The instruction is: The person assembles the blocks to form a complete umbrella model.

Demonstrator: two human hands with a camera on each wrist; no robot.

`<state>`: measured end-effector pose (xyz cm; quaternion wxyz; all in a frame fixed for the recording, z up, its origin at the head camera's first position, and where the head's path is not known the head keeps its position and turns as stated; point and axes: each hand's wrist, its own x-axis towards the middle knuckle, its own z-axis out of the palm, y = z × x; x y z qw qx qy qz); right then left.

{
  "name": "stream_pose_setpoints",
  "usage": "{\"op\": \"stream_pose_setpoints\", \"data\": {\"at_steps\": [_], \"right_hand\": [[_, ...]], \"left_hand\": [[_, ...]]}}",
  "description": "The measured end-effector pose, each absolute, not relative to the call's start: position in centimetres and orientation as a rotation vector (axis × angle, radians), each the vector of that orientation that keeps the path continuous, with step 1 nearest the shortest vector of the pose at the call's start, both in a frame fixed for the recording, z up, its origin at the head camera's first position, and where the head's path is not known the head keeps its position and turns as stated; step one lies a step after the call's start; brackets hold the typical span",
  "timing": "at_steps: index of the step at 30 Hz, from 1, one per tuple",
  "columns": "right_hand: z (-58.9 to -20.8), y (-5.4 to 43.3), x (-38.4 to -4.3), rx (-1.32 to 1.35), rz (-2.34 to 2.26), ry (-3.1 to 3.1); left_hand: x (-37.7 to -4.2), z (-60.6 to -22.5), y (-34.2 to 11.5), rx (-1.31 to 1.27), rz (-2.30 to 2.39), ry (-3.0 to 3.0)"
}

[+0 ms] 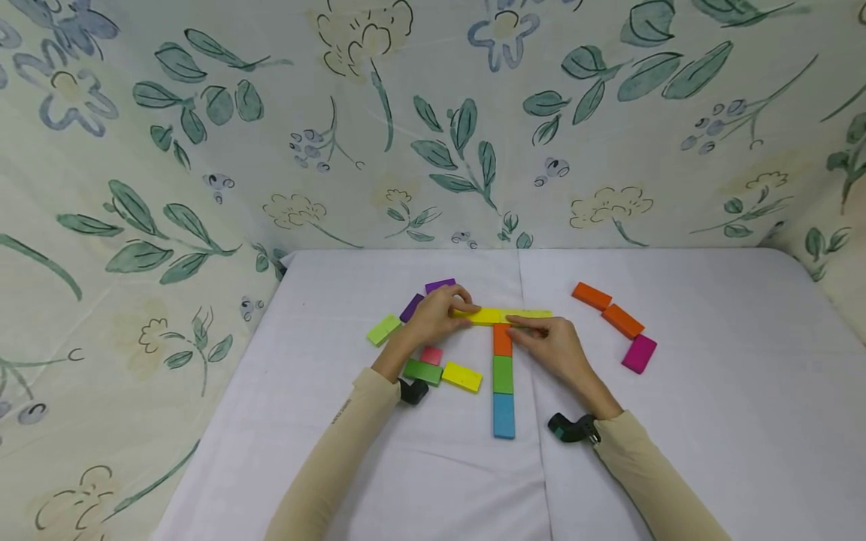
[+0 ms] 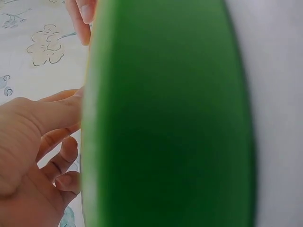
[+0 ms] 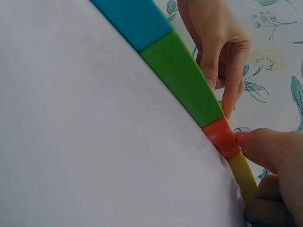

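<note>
Pinching the left end of the left yellow block [image 1: 489, 317], set left-to-right just beyond the orange block [image 1: 502, 343], the left hand [image 1: 437, 314] faces the right hand [image 1: 553, 346], which touches the orange block, any grip unclear.

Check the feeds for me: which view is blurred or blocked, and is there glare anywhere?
Left wrist: a green block looms close, out of focus, hiding much of the frame. Right wrist: blue block and orange block fairly sharp, faint sheen on the orange. Head: soft light on the white cloth, no strong glare.
</note>
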<state>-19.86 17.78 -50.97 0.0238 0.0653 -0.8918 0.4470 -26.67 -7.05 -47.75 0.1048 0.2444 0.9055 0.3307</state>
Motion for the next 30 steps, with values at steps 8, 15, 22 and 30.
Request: {"op": "stream_pose_setpoints", "data": {"at_steps": [8, 15, 22, 30], "right_hand": [[-50.9, 17.8, -19.9, 0.198, 1.375, -2.763], [-50.9, 17.9, -19.8, 0.200, 1.414, -2.750], [-51.1, 18.0, -19.8, 0.224, 1.451, -2.728], [-51.0, 17.9, -19.8, 0.218, 1.444, -2.715]], "left_hand": [[-25.7, -47.7, -6.6, 0.726, 0.981, 2.711], [-24.4, -47.6, -5.1, 0.838, 0.901, 2.673], [-23.8, -47.5, -4.2, 0.808, 0.820, 2.718], [-23.5, -47.7, -4.1, 0.804, 0.749, 2.769]]}}
